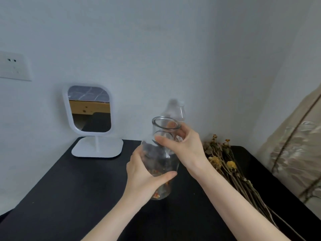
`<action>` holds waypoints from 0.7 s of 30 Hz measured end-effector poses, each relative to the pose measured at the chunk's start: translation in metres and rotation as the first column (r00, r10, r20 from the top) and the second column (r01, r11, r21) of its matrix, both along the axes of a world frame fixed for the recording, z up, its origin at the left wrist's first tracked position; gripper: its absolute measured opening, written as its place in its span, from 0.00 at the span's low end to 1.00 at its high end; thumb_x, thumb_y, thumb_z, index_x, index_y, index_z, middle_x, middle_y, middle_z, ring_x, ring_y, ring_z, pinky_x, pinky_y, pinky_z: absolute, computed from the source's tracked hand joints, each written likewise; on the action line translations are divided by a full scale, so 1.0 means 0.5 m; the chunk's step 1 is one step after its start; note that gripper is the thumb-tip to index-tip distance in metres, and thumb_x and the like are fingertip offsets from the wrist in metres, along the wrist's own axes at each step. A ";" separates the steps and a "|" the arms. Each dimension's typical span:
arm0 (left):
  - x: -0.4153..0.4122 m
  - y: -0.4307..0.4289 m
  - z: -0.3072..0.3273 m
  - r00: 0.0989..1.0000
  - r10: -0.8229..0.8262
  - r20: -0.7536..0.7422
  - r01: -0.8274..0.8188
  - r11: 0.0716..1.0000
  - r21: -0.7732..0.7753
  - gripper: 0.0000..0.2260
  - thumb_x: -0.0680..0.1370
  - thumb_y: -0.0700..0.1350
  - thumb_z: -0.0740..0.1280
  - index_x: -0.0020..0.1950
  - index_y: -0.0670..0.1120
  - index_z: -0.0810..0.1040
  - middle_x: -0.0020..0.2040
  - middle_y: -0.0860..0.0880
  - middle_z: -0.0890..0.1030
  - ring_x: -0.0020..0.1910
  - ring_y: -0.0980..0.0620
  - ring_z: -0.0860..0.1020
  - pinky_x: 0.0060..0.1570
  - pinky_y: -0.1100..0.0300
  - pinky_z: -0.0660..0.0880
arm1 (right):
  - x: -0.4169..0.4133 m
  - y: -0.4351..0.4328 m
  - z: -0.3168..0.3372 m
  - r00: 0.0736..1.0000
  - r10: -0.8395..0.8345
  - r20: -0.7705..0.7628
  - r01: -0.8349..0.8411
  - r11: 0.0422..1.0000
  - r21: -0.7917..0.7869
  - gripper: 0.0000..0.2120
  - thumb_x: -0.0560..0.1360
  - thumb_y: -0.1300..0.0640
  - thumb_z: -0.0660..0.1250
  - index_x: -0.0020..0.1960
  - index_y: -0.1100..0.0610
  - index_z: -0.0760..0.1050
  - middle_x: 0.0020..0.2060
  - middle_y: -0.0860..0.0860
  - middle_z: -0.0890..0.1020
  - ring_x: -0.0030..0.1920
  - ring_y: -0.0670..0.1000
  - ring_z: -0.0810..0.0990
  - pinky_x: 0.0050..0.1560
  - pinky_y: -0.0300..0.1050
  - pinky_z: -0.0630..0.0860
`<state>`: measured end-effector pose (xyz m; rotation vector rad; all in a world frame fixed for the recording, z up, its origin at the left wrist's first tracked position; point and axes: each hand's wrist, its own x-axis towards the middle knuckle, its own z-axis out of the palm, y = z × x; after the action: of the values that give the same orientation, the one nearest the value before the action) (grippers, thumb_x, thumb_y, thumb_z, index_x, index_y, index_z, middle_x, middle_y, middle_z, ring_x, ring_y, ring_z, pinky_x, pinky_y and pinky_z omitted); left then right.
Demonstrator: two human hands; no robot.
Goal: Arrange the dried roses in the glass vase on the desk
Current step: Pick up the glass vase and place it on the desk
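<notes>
Dried roses lie on the counter, just right of the glass vase. Left hand grips its body and right hand its neck. It is best set down upright and steady before stems go in.

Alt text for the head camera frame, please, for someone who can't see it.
Both hands hold a clear glass vase at a black desk: left hand round its lower body, right hand round its neck. Dried flowers lie on the desk to the right, outside the vase; a white table mirror stands back left.
</notes>
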<state>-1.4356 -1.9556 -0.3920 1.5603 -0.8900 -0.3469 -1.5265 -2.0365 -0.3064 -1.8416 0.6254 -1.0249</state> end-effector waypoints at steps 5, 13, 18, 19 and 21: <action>-0.003 -0.004 -0.023 1.000 0.030 0.003 -0.030 0.999 0.012 0.48 0.50 0.63 0.77 0.65 0.62 0.57 0.65 0.57 0.66 0.67 0.54 0.63 0.63 0.50 0.70 | 0.005 -0.003 -0.015 0.999 0.004 -0.047 -0.006 1.000 -0.030 0.23 0.62 0.50 0.78 0.55 0.49 0.76 0.50 0.43 0.82 0.54 0.41 0.79 0.56 0.41 0.76; -0.001 -0.017 -0.046 0.999 0.035 -0.002 -0.035 0.999 0.014 0.48 0.52 0.61 0.78 0.66 0.62 0.56 0.66 0.56 0.64 0.67 0.53 0.63 0.63 0.50 0.69 | 0.008 -0.015 -0.037 0.998 0.034 -0.057 -0.037 0.998 -0.046 0.21 0.63 0.51 0.78 0.54 0.48 0.76 0.47 0.41 0.83 0.49 0.37 0.79 0.46 0.27 0.75; 0.006 -0.026 -0.056 1.000 0.028 0.006 -0.028 0.999 0.030 0.47 0.53 0.60 0.78 0.65 0.63 0.55 0.63 0.60 0.62 0.67 0.54 0.61 0.60 0.56 0.66 | 0.012 -0.028 -0.051 0.998 0.025 -0.061 -0.027 0.999 -0.031 0.23 0.62 0.51 0.78 0.55 0.48 0.76 0.48 0.42 0.83 0.50 0.38 0.80 0.48 0.31 0.76; 0.007 -0.027 -0.058 1.000 0.023 0.006 -0.023 0.999 0.033 0.48 0.53 0.59 0.78 0.66 0.63 0.55 0.63 0.60 0.62 0.67 0.55 0.61 0.59 0.57 0.65 | 0.013 -0.030 -0.054 0.998 0.019 -0.064 -0.022 0.999 -0.033 0.23 0.62 0.51 0.78 0.56 0.49 0.76 0.48 0.42 0.83 0.50 0.38 0.80 0.49 0.33 0.76; 0.010 -0.029 -0.061 1.000 0.013 0.000 -0.013 0.999 0.033 0.48 0.54 0.58 0.79 0.66 0.62 0.55 0.65 0.57 0.62 0.67 0.55 0.61 0.59 0.57 0.65 | 0.014 -0.035 -0.059 0.997 0.013 -0.071 -0.017 0.999 -0.046 0.24 0.62 0.50 0.78 0.56 0.48 0.76 0.48 0.41 0.82 0.50 0.38 0.79 0.49 0.31 0.75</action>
<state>-1.4309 -1.9702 -0.4225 1.5963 -0.8777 -0.3538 -1.5194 -2.0538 -0.3359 -1.9272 0.6340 -0.9748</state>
